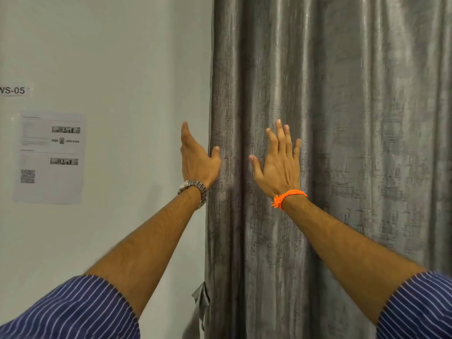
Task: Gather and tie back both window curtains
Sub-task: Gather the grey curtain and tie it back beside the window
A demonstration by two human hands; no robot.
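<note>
A grey, shiny curtain (342, 118) hangs in folds over the right two thirds of the view. My left hand (198, 157), with a metal watch on the wrist, is at the curtain's left edge, thumb on the front of the fabric and fingers stretched out beside or behind the edge. My right hand (278, 165), with an orange thread band on the wrist, lies flat and spread against the curtain's front, a little to the right of the left hand. A grey fabric tie-back (201, 304) hangs loose at the curtain's lower left edge.
A pale wall (110, 57) fills the left side. On it are a printed sheet (49, 157) with a QR code and a label reading WS-05 (13, 90). Blue striped sleeves show at the bottom corners.
</note>
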